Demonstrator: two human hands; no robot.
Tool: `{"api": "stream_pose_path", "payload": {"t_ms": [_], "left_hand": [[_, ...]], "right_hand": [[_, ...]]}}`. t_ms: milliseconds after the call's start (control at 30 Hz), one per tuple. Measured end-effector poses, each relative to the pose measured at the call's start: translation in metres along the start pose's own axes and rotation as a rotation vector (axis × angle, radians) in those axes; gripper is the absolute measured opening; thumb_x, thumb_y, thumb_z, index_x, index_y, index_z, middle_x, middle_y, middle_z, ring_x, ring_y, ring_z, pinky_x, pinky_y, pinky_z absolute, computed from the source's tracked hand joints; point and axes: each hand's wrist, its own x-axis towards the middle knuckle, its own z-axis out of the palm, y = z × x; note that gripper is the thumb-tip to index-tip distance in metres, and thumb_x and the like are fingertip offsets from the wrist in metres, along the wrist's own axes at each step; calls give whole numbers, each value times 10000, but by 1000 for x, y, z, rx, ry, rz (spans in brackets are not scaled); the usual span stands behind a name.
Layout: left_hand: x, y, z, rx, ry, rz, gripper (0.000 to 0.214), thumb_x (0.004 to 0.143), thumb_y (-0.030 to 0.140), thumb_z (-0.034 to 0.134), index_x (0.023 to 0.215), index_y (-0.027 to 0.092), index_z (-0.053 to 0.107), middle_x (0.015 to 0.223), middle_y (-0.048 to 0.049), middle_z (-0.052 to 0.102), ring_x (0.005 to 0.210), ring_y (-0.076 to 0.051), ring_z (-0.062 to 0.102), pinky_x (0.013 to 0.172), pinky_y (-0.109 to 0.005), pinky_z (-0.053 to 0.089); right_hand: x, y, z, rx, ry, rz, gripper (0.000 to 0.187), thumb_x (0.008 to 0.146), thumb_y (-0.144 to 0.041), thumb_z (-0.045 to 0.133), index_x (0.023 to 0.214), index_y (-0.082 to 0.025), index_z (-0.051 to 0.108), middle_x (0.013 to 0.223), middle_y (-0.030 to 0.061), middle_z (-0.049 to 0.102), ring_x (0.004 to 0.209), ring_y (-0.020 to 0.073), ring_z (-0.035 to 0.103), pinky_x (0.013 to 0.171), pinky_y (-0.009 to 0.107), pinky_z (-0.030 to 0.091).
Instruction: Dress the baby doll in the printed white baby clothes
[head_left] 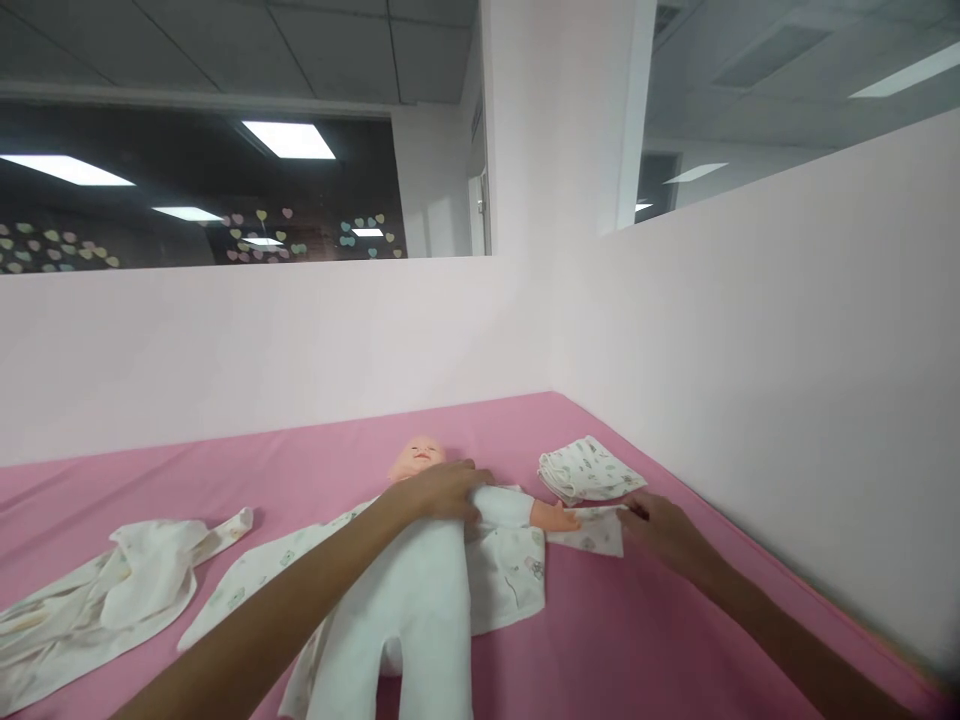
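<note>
A baby doll [420,590] with a white cloth body lies on its back on the pink sheet [600,630], its head toward the wall. Beneath it, a white printed baby shirt [514,575] is spread open. My left hand [446,490] rests on the doll's upper chest near its shoulder, fingers curving over that side. The doll's bare plastic hand [555,517] lies along the shirt's sleeve [600,530]. At the sleeve's end, my right hand [649,515] pinches the cuff edge between thumb and fingers.
A folded printed cloth [589,468] sits near the right wall [787,400], just beyond the sleeve. Rumpled white baby clothing [142,580] lies on the left. Low white walls with windows border the back and right of the bed.
</note>
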Motion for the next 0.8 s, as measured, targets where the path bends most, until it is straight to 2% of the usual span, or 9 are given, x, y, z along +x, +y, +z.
{"api": "stream_pose_path", "payload": {"t_ms": [100,233,400,500,600,700,800], "left_hand": [[-11,-4,-1,-44,2,16,440,795,343,625,1226,266,590,1111,-51,634,1025,-258,598,870,-337,426],[-18,-1,2,-68,20,5,439,807,365,626,1236,279,588,1132,-53,630,1024,-257,600,839,-335,436],[-12,8,11,-27,45,-4,502,776,313,646,1269,246,576,1126,-87,643,1008,-287,618,789,-356,442],[-3,19,19,4,51,24,514,804,396,644,1276,209,567,1158,-114,651,1061,-317,608,815,-388,454],[6,37,27,33,54,78,568,833,488,633,1332,243,517,1236,-98,638,1106,-308,601,862,-399,461],[17,54,37,94,44,108,564,811,527,676,1276,228,565,1224,-121,648,1114,-328,605,925,-426,447],[26,61,44,140,41,66,605,806,577,670,1235,158,595,1203,-194,644,1097,-376,611,940,-491,441]], "right_hand": [[12,10,-6,-48,33,71,205,812,-319,417,637,-221,376,646,5,515,607,156,482,542,271,285],[13,6,4,-128,64,106,198,820,-289,418,639,-223,372,658,24,555,604,173,494,553,287,283],[-4,-23,21,-173,80,-22,203,865,-269,404,673,-211,434,771,62,593,750,200,538,649,305,327],[-15,-43,32,-145,36,-110,210,869,-303,437,686,-205,471,837,55,611,845,201,556,715,296,359],[-23,-59,42,-106,-33,-152,304,878,-409,449,650,-209,462,775,26,610,797,191,564,675,284,361],[-21,-71,47,-88,-70,-161,339,890,-448,422,668,-204,500,777,34,622,783,198,571,661,291,359],[-3,-83,51,-73,-114,-163,275,891,-356,400,722,-191,541,803,47,639,778,190,580,654,288,358]]}}
